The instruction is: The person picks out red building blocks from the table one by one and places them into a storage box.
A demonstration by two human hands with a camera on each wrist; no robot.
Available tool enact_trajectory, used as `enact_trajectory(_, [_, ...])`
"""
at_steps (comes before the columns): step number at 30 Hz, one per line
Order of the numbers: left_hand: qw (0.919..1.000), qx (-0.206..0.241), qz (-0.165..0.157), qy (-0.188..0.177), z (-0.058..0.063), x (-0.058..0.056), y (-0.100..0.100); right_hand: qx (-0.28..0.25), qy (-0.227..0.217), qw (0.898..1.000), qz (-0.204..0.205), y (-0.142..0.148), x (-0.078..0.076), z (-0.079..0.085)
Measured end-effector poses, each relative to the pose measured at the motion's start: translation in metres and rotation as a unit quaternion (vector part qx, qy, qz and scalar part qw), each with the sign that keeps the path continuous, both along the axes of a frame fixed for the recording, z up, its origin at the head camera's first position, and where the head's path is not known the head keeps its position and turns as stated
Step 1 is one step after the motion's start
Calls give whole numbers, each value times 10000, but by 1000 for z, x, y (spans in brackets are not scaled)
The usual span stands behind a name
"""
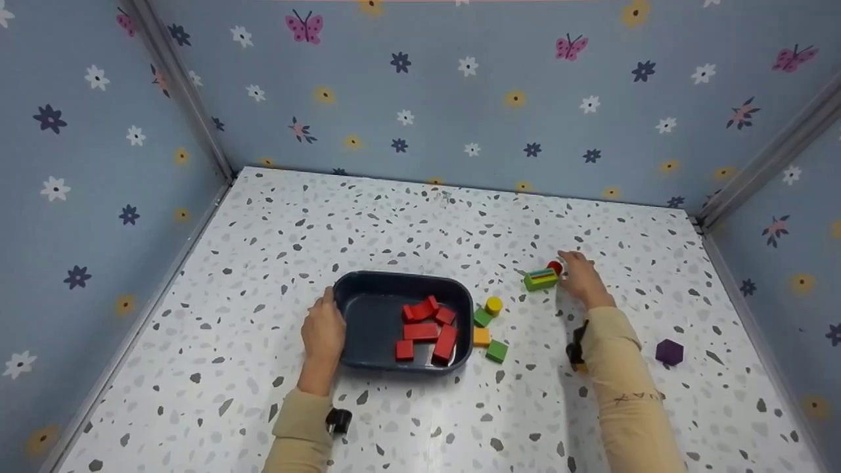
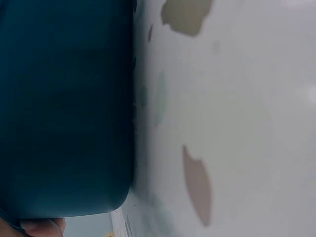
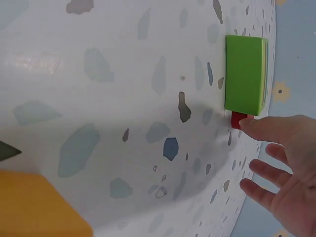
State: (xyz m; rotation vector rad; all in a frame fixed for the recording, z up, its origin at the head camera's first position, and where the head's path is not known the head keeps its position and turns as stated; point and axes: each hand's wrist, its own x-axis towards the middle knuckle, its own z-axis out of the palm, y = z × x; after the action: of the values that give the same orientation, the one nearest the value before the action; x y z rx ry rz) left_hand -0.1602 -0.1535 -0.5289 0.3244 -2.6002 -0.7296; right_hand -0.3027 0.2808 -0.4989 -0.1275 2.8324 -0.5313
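Note:
A dark blue tub (image 1: 371, 322) with several red blocks (image 1: 420, 332) in it stands on the speckled table. My left hand (image 1: 323, 332) grips its left rim; in the left wrist view a fingertip (image 2: 47, 227) shows at the edge of the tub (image 2: 69, 108). To the right, my right hand (image 1: 585, 281) reaches a small red round block (image 1: 555, 267) beside a green block with coloured stripes (image 1: 542, 280). In the right wrist view the thumb of the right hand (image 3: 291, 168) meets the red block (image 3: 237, 119), other fingers spread and extended.
Right of the tub lie a yellow round block (image 1: 493, 305), an orange block (image 1: 481, 337) and green blocks (image 1: 497, 351). A purple hexagonal block (image 1: 669, 353) lies far right. An orange block (image 3: 39, 207) is near the right forearm. Flowered walls (image 1: 460, 98) enclose the table.

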Motion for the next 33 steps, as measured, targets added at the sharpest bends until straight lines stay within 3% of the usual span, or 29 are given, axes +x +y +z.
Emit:
enact_trajectory(5, [10000,56,8,-4,0,0,0,198,-174,9994,206,-3,0,-3])
enact_trajectory(16, [9998,36,5,203,0,-2,0,386,-294,9986,219,-7,0,-8])
enact_trajectory(22, [9990,16,0,456,-1,0,0,338,-78,9984,445,-8,0,-10])
enact_trajectory(26, [9992,48,-11,384,-2,1,0,279,29,9979,591,-8,1,-10])
enact_trajectory(33, [9998,56,48,165,-2,0,-1,333,-55,9986,411,-8,4,-8])
